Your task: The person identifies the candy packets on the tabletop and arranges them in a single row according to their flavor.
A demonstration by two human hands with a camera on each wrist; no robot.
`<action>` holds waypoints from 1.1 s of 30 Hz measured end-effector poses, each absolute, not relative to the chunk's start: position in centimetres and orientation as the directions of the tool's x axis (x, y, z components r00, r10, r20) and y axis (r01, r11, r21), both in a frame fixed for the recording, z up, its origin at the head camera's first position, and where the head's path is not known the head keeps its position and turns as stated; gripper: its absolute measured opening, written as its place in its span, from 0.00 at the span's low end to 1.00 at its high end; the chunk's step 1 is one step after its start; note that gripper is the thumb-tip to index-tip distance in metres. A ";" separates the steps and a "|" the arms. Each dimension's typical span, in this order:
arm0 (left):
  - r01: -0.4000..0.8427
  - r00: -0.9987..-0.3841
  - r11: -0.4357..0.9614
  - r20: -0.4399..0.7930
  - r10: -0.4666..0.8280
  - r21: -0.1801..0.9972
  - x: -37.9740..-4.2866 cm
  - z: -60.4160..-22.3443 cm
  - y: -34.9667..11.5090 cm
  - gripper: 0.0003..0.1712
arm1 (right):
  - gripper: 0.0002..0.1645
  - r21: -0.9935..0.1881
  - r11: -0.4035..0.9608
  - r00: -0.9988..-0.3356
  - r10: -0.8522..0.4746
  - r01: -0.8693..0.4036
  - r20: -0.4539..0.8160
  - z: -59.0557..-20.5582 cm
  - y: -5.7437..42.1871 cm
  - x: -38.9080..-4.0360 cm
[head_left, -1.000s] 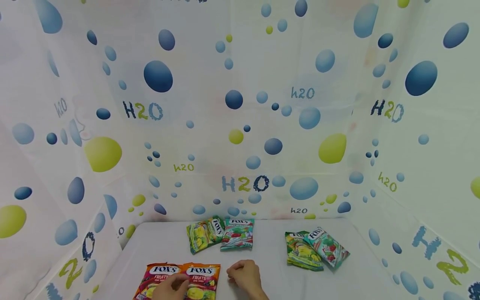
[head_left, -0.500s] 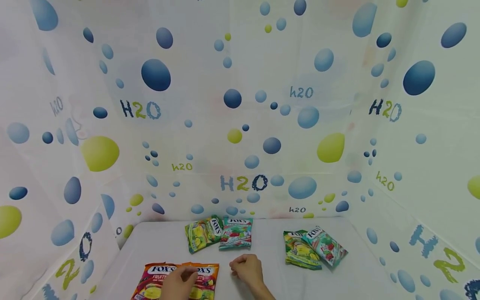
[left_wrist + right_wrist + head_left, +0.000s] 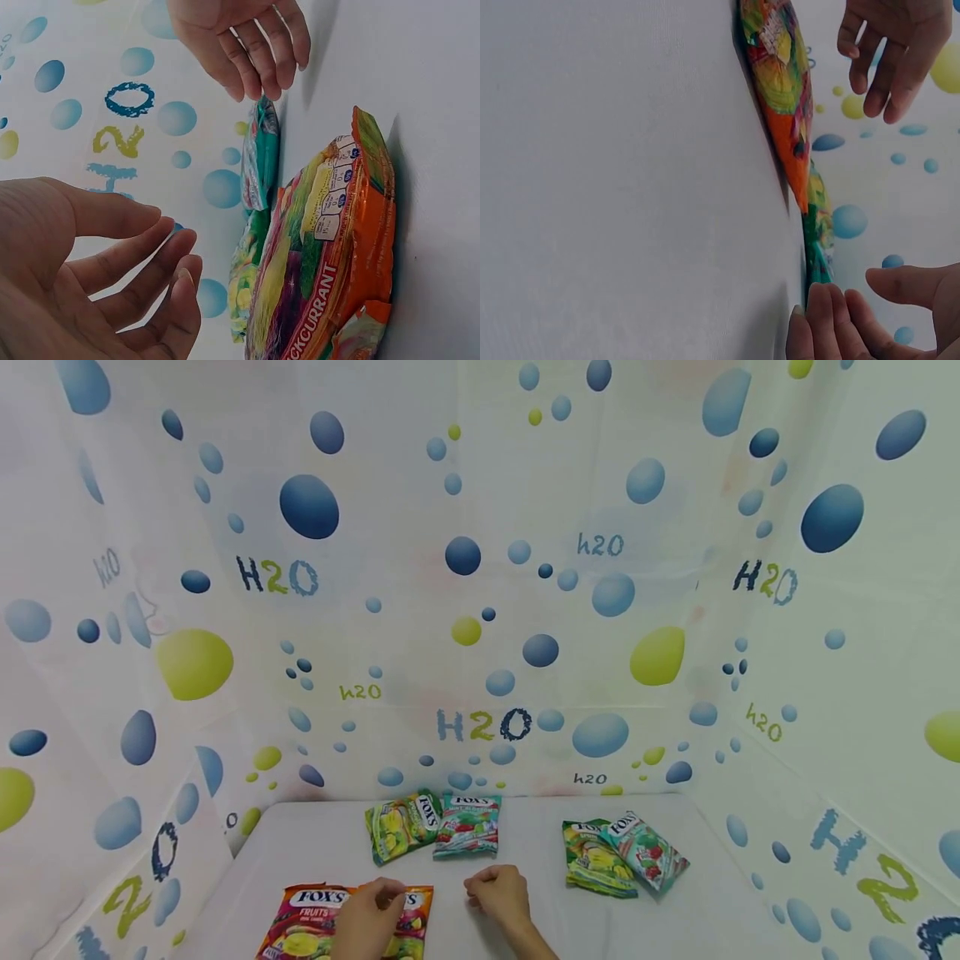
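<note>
Two red-orange Fox's Fruits candy bags, a left one (image 3: 294, 927) and a right one (image 3: 417, 920), lie side by side at the front left of the table. Over them hovers my left hand (image 3: 369, 920), loosely bent and holding nothing; it covers part of both bags. The left wrist view has that hand (image 3: 112, 277) beside the blackcurrant-printed bag (image 3: 322, 225), with a gap between. Right of the bags, my right hand (image 3: 501, 893) is low over the white table, fingers relaxed and bare. In the right wrist view its fingertips (image 3: 821, 307) are near the tabletop.
At the back of the table, a yellow-green candy bag (image 3: 401, 828) touches a teal one (image 3: 468, 827). Another pair lies at right, a teal bag (image 3: 648, 853) overlapping a green one (image 3: 596, 860). A bubble-printed curtain (image 3: 480, 610) surrounds the white table (image 3: 525, 827).
My left hand has lifted slightly and moved right across the red-orange bags. The right hand has shifted a little up and to the right. All the bags stay in place as the view turns slightly.
</note>
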State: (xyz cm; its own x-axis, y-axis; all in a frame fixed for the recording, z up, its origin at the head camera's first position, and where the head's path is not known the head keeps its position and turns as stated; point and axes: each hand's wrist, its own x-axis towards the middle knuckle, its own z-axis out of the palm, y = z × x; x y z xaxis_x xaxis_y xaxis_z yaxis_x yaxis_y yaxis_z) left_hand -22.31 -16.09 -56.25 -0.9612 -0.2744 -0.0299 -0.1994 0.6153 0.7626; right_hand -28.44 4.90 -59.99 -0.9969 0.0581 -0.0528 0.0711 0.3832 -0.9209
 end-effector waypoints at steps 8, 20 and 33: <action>-0.200 -0.967 0.575 -0.068 -0.244 0.793 -23.8 -56.0 -16.0 0.10 | 0.07 -0.908 0.407 -0.993 0.094 0.100 -0.067 -59.9 6.1 -29.3; -0.158 -0.974 0.571 -0.033 -0.223 0.806 -25.1 -55.4 -15.2 0.10 | 0.08 -0.880 0.464 -0.985 0.170 0.101 -0.024 -59.8 8.0 -30.9; -0.065 -0.990 0.581 0.019 -0.138 0.811 -27.3 -56.1 -14.7 0.13 | 0.13 -0.865 0.488 -0.967 0.255 0.113 0.018 -60.1 8.2 -33.1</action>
State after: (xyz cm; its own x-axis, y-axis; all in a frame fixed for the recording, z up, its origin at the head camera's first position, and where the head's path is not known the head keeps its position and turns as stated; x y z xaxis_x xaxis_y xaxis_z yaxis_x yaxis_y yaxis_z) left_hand -27.34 -14.74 -56.12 -0.9903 -0.1377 0.0186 -0.0655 0.5807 0.8115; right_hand -33.08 8.24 -60.11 -0.9668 0.2551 0.0180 0.1127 0.4883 -0.8654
